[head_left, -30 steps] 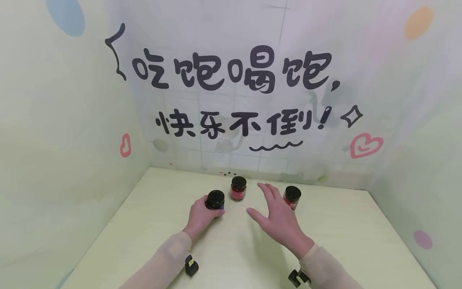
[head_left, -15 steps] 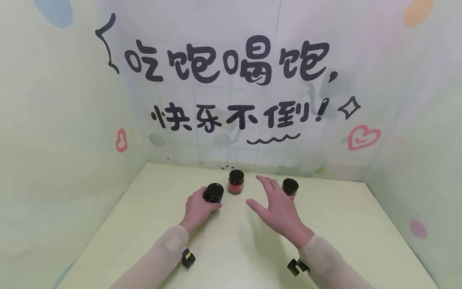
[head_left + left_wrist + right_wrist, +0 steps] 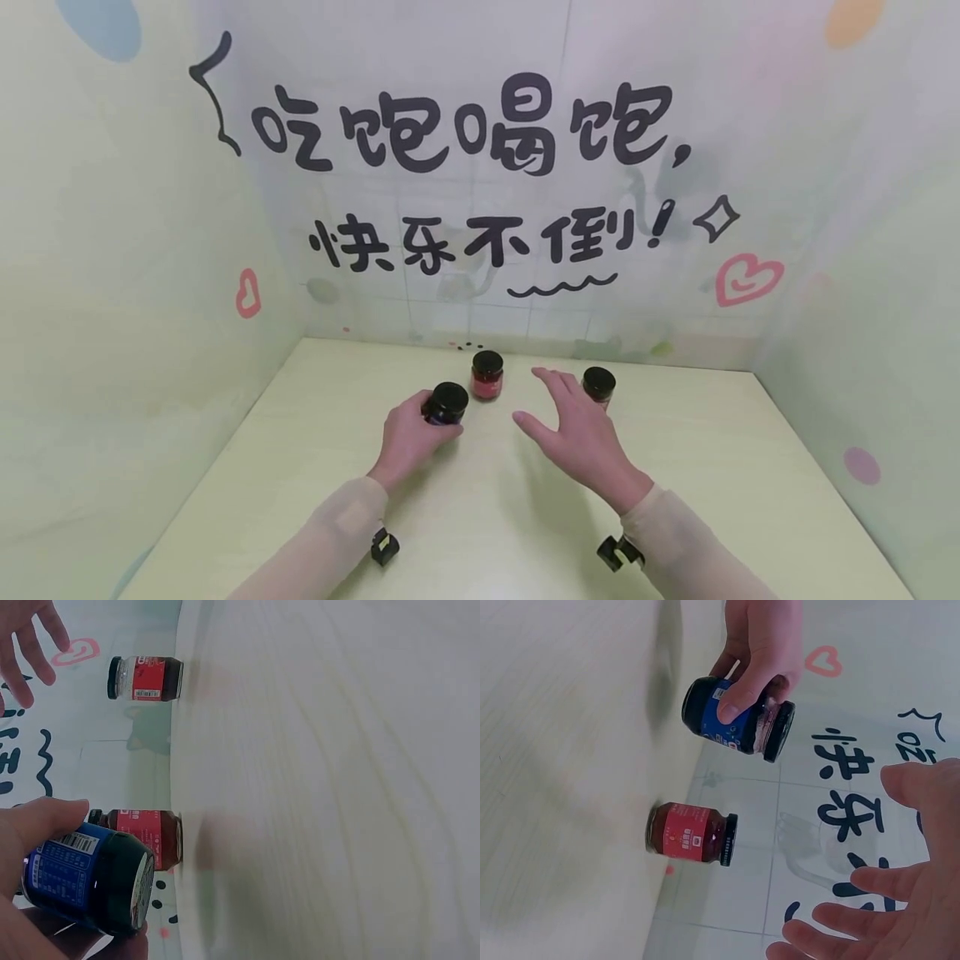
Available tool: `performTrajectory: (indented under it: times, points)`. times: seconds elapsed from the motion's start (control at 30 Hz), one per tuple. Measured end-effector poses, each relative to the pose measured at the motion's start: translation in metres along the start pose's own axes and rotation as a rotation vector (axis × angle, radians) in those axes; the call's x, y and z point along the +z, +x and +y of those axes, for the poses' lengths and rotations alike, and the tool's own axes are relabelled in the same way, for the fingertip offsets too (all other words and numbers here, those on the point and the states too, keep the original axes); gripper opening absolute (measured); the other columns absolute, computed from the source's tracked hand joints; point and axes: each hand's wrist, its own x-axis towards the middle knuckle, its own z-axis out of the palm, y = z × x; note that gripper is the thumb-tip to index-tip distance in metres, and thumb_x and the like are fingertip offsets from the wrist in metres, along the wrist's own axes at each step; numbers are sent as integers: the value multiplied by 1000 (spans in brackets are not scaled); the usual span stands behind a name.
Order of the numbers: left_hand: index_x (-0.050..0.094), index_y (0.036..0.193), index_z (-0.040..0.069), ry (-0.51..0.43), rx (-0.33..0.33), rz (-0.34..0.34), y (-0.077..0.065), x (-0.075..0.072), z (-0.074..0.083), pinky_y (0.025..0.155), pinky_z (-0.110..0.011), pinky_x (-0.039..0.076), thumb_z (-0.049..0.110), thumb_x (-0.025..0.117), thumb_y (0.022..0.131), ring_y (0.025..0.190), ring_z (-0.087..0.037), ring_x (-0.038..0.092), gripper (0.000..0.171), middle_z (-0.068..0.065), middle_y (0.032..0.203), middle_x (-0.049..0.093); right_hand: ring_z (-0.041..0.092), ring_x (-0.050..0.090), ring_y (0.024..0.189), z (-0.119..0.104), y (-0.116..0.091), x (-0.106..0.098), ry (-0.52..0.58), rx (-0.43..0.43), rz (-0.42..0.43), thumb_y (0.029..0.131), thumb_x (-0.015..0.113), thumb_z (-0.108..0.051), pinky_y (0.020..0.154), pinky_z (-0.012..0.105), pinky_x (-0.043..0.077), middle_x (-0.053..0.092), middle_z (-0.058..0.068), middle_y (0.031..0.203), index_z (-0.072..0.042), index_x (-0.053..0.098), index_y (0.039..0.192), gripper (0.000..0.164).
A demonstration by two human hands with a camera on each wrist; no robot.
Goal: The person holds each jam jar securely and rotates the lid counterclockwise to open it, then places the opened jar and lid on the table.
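Left hand (image 3: 408,437): my thumb and fingers are wrapped round a blue-labelled jar (image 3: 727,724), gripping it by the body, below its black lid (image 3: 450,396). Thumb lies across the label. The jar is lifted off the pale table (image 3: 480,517) and slightly tilted; its base shows in the left wrist view, and a blurred shadow falls on the tabletop beneath it.

Right hand (image 3: 588,454): released, fingers and thumb spread apart, raised above the table. Nearest item in the head view is a red-labelled jar (image 3: 150,679), partly hidden behind my fingers; the left wrist view shows hand and jar apart.

A pink-labelled jar (image 3: 487,379) stands upright between the other two, near the back wall (image 3: 360,321). From my side it sits just beyond the gripped jar and a little to its right. Both standing jars have black lids.

Surroundings: dark lettering (image 3: 498,223) and a pink heart outline on the wall. I have a pale sleeve (image 3: 322,533) on each arm.
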Motion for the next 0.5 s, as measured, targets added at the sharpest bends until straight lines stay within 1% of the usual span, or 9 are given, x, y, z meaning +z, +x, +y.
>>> performTrajectory:
  times: [0.07, 0.27, 0.5]
  points:
    - [67, 121, 10, 0, 4, 1, -3, -1, 3, 97, -51, 48, 26, 92, 69, 109, -28, 64, 59, -7, 116, 71, 26, 59, 120, 1, -1, 0, 0, 2, 2, 93, 60, -61, 92, 53, 50, 53, 1, 140, -22, 48, 148, 68]
    - [68, 121, 11, 2, 42, 3, -12, -3, 11, 95, -50, 49, 28, 93, 68, 107, -26, 65, 61, -6, 115, 71, 24, 58, 121, 2, -5, -1, 13, 3, 15, 94, 60, -60, 90, 52, 51, 56, 0, 137, -19, 52, 145, 66]
    - [69, 121, 14, 7, 74, 5, -21, -2, 22, 88, -46, 51, 30, 94, 67, 99, -22, 64, 62, -4, 111, 70, 22, 57, 123, 5, -9, -5, 13, 21, 13, 94, 59, -62, 90, 53, 51, 57, -1, 137, -21, 53, 145, 66]
